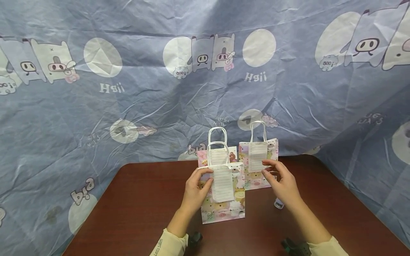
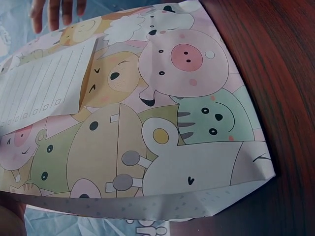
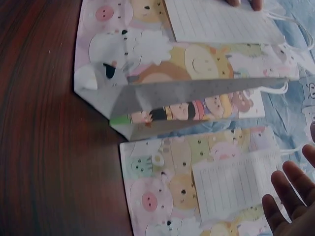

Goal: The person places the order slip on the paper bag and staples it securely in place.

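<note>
Before me a paper gift bag [image 1: 238,193] stands on the table, with cartoon animals, a lined white paper panel [image 1: 222,183] and white handles. My left hand [image 1: 196,186] grips its left side; the fingertips lie by the panel, and the other fingers are partly hidden. Behind it is a second gift bag [image 1: 202,158], which shows cartoon children [image 3: 177,112] in the right wrist view. To the right stands a third gift bag [image 1: 256,183] with a similar lined panel [image 3: 236,184]. My right hand [image 1: 282,179] hovers in front of it with loosely spread fingers, holding nothing.
The bags stand on a dark red-brown wooden table [image 1: 144,206]. A small white item [image 1: 278,203] lies below my right forearm, partly hidden. A blue cartoon-printed cloth [image 1: 144,99] hangs behind the table and at its sides.
</note>
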`<state>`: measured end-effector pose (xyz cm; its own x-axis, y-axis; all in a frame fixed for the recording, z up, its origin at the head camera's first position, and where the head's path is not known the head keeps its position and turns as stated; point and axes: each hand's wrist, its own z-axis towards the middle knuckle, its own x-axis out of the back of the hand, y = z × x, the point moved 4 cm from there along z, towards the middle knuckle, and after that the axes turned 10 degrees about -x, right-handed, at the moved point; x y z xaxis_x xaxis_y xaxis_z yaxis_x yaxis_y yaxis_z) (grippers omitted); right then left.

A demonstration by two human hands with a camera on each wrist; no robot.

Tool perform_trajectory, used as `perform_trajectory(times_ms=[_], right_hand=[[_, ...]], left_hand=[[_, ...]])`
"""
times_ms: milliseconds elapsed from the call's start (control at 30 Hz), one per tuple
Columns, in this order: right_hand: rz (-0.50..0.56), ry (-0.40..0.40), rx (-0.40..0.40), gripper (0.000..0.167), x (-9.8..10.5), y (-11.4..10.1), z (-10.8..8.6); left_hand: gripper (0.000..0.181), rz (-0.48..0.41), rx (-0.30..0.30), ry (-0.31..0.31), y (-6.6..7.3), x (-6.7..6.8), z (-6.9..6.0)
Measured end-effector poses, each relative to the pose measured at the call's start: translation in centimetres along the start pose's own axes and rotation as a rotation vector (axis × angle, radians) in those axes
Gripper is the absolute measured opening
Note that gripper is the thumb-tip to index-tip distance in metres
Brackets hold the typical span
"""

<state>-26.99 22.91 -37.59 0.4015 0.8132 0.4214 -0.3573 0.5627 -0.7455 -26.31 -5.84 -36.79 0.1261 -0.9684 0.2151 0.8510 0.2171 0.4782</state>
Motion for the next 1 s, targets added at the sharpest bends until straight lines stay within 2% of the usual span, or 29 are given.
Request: perform_trajectory(times_ms=[133,233,500,767,1000], right_hand=[[-0.057,0.002,-0.035,0.033,0.7,1.3,-0.2],[-0.107,-0.007,-0.073,0.033,1.1,2.6,-0.6],[-0.248,-0.085,-0.209,0.048,2.1,6.3,-1.9],[-0.297,-0.214,-0.336,0.065,2.5,9.2,-3.0],[-0.274,-0.271,-0.398,0.067,2.4,10.7,-3.7]], left_hand=[[0.029,0.007,-0.021,-0.001,0.2,0.0,0.0],[0.03,0.018,-0.014,0.002,0.1,0.0,0.0],[0.029,0.031,-0.033,-0.001,0.0,0.1,0.0],[0.029,0.033,-0.037,0.007,0.1,0.2,0.1],[0.028,0.017,-0.026,-0.009,0.2,0.2,0.1]])
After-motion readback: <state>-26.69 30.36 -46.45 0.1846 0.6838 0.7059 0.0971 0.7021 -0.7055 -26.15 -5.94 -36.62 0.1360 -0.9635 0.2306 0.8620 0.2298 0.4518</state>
